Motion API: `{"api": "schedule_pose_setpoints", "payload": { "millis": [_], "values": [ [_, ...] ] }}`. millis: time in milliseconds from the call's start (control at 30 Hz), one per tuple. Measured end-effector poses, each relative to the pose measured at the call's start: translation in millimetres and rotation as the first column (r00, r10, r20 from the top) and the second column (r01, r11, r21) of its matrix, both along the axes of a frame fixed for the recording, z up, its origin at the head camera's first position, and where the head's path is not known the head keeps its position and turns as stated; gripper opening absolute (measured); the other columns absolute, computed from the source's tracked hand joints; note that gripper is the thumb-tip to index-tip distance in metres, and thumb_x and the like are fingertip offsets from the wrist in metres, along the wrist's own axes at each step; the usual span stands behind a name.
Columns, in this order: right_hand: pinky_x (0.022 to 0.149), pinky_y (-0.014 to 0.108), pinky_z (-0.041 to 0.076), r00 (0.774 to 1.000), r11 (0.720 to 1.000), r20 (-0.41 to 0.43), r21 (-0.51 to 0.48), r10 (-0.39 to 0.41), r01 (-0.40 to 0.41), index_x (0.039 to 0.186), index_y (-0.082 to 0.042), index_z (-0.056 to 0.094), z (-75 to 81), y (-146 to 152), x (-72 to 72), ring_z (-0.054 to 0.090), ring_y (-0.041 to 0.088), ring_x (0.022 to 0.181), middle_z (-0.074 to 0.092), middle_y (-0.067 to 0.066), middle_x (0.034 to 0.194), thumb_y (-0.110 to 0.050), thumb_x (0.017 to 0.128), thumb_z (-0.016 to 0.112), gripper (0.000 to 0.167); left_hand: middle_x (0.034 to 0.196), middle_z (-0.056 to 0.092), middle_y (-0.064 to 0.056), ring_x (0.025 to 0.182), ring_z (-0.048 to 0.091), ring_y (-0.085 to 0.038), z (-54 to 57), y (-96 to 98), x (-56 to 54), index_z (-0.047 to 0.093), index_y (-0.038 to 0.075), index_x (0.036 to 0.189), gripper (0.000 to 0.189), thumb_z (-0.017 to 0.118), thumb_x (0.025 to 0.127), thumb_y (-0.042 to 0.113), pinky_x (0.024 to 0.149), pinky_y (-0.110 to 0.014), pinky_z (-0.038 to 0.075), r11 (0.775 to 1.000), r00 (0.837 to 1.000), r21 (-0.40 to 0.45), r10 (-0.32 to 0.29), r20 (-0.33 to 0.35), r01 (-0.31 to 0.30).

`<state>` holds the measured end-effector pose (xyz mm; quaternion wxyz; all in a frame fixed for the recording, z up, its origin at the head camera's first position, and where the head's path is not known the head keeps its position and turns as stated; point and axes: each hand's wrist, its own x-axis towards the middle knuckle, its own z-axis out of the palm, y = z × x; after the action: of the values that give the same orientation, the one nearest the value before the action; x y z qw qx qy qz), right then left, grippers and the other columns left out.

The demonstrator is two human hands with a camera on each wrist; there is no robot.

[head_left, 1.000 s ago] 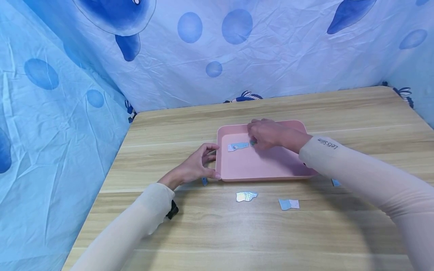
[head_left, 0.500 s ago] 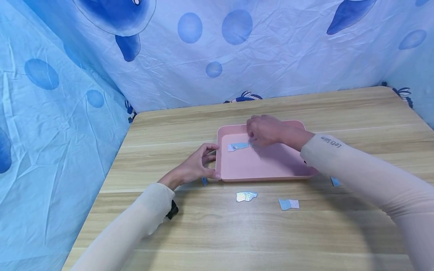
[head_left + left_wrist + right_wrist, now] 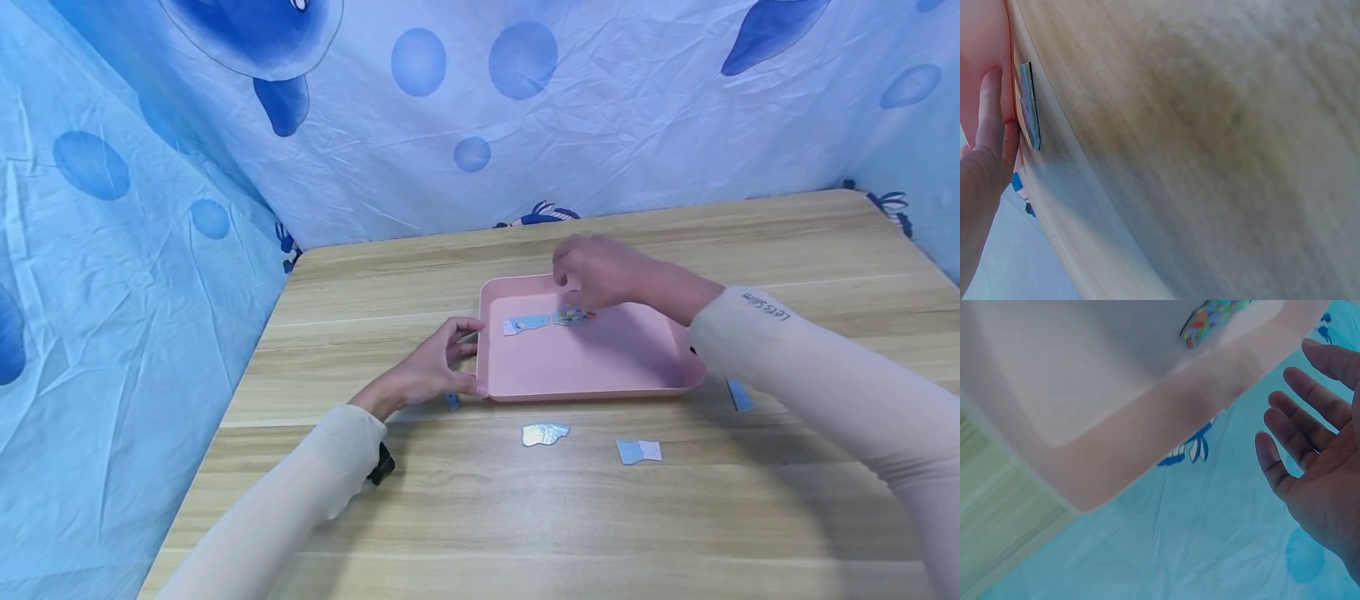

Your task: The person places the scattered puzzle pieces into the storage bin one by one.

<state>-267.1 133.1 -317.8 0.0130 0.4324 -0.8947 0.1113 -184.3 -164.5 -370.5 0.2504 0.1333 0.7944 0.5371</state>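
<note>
A shallow pink tray (image 3: 525, 367) lies on the wooden table. Along its left wall rests my left hand (image 3: 431, 362), thumb near the front corner and fingers spread against the side. Over the tray's back part hovers my right hand (image 3: 603, 271); the right wrist view shows its fingers apart and holding nothing. Two puzzle pieces lie end to end inside the tray: a light blue and white one (image 3: 527, 324) and a multicoloured one (image 3: 573, 317), the latter just below my right hand. Beside my left thumb is a small blue piece (image 3: 1030, 106), flat on the table.
Outside the tray's front edge lie a shiny silvery piece (image 3: 545, 434) and a blue-and-white piece (image 3: 640, 452). Another blue piece (image 3: 739, 395) is to the right, near my right sleeve (image 3: 795, 367). A blue sea-patterned cloth (image 3: 480, 108) hangs behind the table (image 3: 480, 517).
My right hand has let go of the multicoloured piece and risen up and to the right, leaving it next to the light blue one. My left hand has stayed at the tray's wall.
</note>
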Motion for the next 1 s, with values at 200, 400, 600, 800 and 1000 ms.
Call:
{"api": "schedule_pose_setpoints", "payload": {
  "millis": [200,400,600,800,1000],
  "values": [
    [0.081,0.046,0.050,0.999,0.999,-0.004,-0.036,-0.032,0.032,0.086,-0.004,0.071,7.3,16,0.0,0.057,0.030,0.095,0.064,0.010,0.100,-0.011,0.078,0.068,0.011,0.147,0.036,-0.002,0.135,0.038,-0.019,-0.1,0.3,-1.0,0.032,0.015,0.141,0.092,0.086,0.069,0.004,0.111,-0.035,0.037,1.000,1.000,0.000,0.002,-0.002,-0.002],
    [0.082,0.047,0.049,0.999,0.998,0.000,-0.037,-0.046,0.046,0.087,-0.005,0.070,8.7,30,1.9,0.055,0.031,0.098,0.063,0.010,0.102,-0.010,0.079,0.066,0.011,0.148,0.035,-0.003,0.136,0.038,-0.020,-0.3,0.6,-0.6,0.031,0.013,0.142,0.092,0.086,0.068,0.003,0.109,-0.035,0.039,1.000,1.000,0.012,0.001,0.006,-0.001],
    [0.085,0.047,0.049,0.996,0.995,0.002,-0.053,-0.088,0.088,0.089,-0.005,0.071,11.4,42,5.5,0.054,0.031,0.105,0.063,0.011,0.105,-0.011,0.080,0.068,0.011,0.148,0.035,-0.004,0.136,0.038,-0.021,0.6,0.0,0.0,0.033,0.014,0.140,0.090,0.086,0.069,0.005,0.111,-0.036,0.037,1.000,1.000,-0.001,0.005,-0.004,-0.005],
    [0.085,0.049,0.049,0.995,0.991,-0.002,-0.089,-0.101,0.100,0.088,-0.004,0.070,15.7,55,13.3,0.055,0.032,0.104,0.063,0.012,0.105,-0.010,0.080,0.070,0.010,0.149,0.034,-0.004,0.137,0.037,-0.021,0.6,0.2,0.3,0.032,0.014,0.141,0.091,0.086,0.069,0.006,0.112,-0.036,0.035,1.000,1.000,-0.010,-0.001,-0.006,0.001],
    [0.086,0.049,0.048,0.991,0.985,-0.009,-0.109,-0.133,0.131,0.089,-0.004,0.070,17.6,70,17.6,0.054,0.033,0.106,0.062,0.013,0.108,-0.010,0.081,0.070,0.010,0.148,0.035,-0.004,0.136,0.038,-0.021,0.7,0.6,0.9,0.033,0.014,0.141,0.090,0.086,0.069,0.005,0.112,-0.035,0.036,1.000,1.000,-0.004,0.002,-0.006,-0.002]
  ]
}}
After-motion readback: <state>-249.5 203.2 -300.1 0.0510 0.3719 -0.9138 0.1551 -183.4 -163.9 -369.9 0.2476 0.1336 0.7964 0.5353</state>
